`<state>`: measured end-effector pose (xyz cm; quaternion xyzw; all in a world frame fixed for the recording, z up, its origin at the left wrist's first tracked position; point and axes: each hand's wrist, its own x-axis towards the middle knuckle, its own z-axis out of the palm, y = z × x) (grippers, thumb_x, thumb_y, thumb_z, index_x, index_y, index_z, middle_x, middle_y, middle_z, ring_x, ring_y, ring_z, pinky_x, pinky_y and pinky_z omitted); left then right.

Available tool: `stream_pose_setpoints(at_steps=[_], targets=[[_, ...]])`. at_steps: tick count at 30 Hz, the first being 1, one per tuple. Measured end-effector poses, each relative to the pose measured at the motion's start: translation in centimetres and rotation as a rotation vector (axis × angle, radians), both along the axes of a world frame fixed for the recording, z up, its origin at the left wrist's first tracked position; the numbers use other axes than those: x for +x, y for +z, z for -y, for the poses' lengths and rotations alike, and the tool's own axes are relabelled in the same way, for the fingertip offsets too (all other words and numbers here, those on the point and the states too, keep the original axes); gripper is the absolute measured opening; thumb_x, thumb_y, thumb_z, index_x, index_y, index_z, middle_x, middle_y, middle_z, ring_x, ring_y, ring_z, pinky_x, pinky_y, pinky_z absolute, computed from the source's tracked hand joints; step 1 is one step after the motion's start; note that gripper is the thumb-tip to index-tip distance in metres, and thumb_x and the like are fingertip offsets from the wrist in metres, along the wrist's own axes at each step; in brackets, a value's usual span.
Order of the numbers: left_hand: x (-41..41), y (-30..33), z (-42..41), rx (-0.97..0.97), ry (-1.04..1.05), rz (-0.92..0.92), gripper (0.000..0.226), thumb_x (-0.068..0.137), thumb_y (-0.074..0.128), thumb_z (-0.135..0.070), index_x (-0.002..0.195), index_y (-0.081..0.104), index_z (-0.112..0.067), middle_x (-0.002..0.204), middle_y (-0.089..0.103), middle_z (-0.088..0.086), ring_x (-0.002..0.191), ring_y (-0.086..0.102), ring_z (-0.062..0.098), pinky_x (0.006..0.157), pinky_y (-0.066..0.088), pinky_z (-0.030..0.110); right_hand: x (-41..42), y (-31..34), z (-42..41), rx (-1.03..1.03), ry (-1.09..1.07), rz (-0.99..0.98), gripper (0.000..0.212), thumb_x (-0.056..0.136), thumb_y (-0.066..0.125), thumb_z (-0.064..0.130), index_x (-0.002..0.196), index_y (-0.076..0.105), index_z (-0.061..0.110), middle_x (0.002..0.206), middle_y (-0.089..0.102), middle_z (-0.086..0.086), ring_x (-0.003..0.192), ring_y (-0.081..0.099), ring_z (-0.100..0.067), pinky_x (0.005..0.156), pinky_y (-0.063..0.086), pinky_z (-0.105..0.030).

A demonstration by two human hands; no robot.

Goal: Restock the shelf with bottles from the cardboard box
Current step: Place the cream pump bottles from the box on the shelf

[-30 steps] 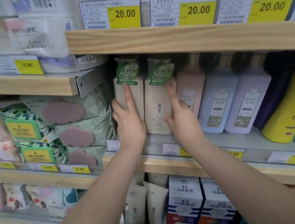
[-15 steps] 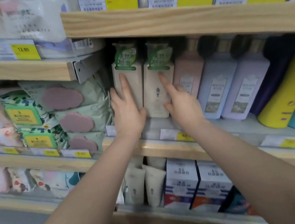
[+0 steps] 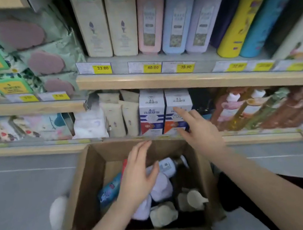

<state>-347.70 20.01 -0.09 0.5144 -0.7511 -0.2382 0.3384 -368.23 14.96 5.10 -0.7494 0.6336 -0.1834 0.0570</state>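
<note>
An open cardboard box (image 3: 82, 185) stands on the floor below the shelves. Inside lie several bottles: a blue one (image 3: 109, 191), a pale lavender one (image 3: 166, 166) and beige pump bottles (image 3: 163, 213). My left hand (image 3: 138, 177) hovers over the box with its fingers spread, holding nothing. My right hand (image 3: 197, 129) is open above the box's far right corner, in front of white and blue cartons (image 3: 152, 112). Two beige bottles (image 3: 108, 23) stand side by side on the wooden shelf (image 3: 161, 79) above.
Pink, blue and lilac bottles (image 3: 173, 14) and yellow and teal ones (image 3: 250, 17) fill the same shelf to the right. Wipe packs (image 3: 27, 54) sit at left. Price tags (image 3: 102, 68) line the shelf edges. Grey floor (image 3: 21, 191) surrounds the box.
Both hands have left the two beige bottles on the shelf and dropped down toward the box. My view has tilted down, so the box now shows.
</note>
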Motion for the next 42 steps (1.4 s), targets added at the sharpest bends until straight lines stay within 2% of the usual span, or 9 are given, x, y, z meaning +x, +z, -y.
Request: stream_pose_setpoints(at_steps=[5,10,17,20,26,30,34,39,42], targets=[[-1.4,-3.8,-5.7,0.133,-0.131,0.060,0.054,0.085,0.052,-0.033,0.136,0.045,-0.018,0.137,0.043,-0.008,0.128,0.035,0.001,0.108,0.030,0.024,-2.3,-6.2,-8.2,0.226,-0.043,0.050,0.060,0.088,0.057,0.037,0.142,0.031,0.034,0.131,0.051,-0.004,0.103,0.060,-0.029,0.073,0.053,-0.039],[-1.5,-5.9,-7.7,0.244,-0.156,0.145,0.051,0.087,0.053,-0.030,0.137,0.044,-0.022,0.139,0.046,-0.006,0.127,0.042,0.007,0.102,0.022,0.006,-2.2,-9.8,-13.4,0.476,0.069,0.013,0.066,0.078,0.061,0.047,0.138,0.036,0.036,0.135,0.046,0.005,0.117,0.053,-0.022,0.084,0.051,-0.039],[-1.3,-5.4,-6.9,0.154,-0.129,0.166,0.049,0.084,0.049,-0.036,0.130,0.051,-0.020,0.130,0.054,-0.006,0.120,0.048,0.007,0.101,0.027,0.008,-2.0,-11.3,-12.9,0.475,0.104,-0.005,0.051,0.082,0.056,0.021,0.132,0.046,0.027,0.123,0.056,-0.003,0.110,0.055,-0.028,0.083,0.048,-0.039],[-1.2,-4.6,-6.3,0.136,-0.129,0.159,0.047,0.083,0.052,-0.035,0.128,0.052,-0.020,0.128,0.056,-0.007,0.119,0.049,0.007,0.101,0.023,0.002,-2.3,-9.4,-11.9,0.468,0.107,-0.003,0.046,0.084,0.055,0.026,0.129,0.048,0.027,0.120,0.059,-0.005,0.108,0.057,-0.029,0.083,0.047,-0.038],[-2.7,-1.9,-5.2,0.187,-0.156,0.090,0.059,0.083,0.063,-0.046,0.136,0.043,-0.028,0.136,0.047,-0.012,0.125,0.045,0.005,0.100,0.041,0.023,-3.0,-0.4,-8.7,0.358,0.052,0.099,0.047,0.079,0.065,0.036,0.124,0.054,0.030,0.119,0.063,-0.001,0.108,0.058,-0.021,0.085,0.043,-0.029],[-5.2,0.3,-4.5,0.241,-0.064,0.018,0.089,0.072,0.071,-0.054,0.144,0.023,-0.034,0.142,0.039,-0.011,0.129,0.040,0.009,0.101,0.045,0.032,-2.6,6.2,-6.7,0.210,0.045,0.100,0.047,0.077,0.067,0.039,0.121,0.057,0.027,0.118,0.066,0.001,0.108,0.059,-0.019,0.089,0.047,-0.032],[-8.2,2.7,-3.9,0.179,0.104,-0.098,0.125,0.062,0.081,-0.048,0.149,-0.008,-0.029,0.149,0.025,-0.003,0.138,0.022,0.015,0.106,0.034,0.036,-1.7,11.1,-5.1,0.107,-0.016,0.184,0.046,0.073,0.068,0.043,0.116,0.061,0.027,0.109,0.068,-0.005,0.103,0.060,-0.027,0.086,0.049,-0.035],[-8.5,5.4,-0.8,0.059,0.232,-0.238,0.099,0.060,0.081,-0.031,0.140,0.024,-0.022,0.129,0.046,0.003,0.122,0.042,0.024,0.096,0.046,0.043,0.3,14.0,-4.5,0.015,-0.067,0.215,0.042,0.077,0.068,0.041,0.115,0.060,0.023,0.110,0.067,-0.002,0.103,0.059,-0.024,0.078,0.040,-0.028],[-6.3,7.3,0.5,0.081,0.108,-0.273,0.081,0.057,0.084,-0.030,0.123,0.037,-0.033,0.113,0.054,-0.013,0.105,0.052,0.001,0.082,0.049,0.022,-0.2,14.0,-3.9,0.104,-0.036,0.426,0.056,0.076,0.072,0.038,0.126,0.051,0.025,0.094,0.060,0.004,0.084,0.057,-0.016,0.064,0.039,-0.022]])
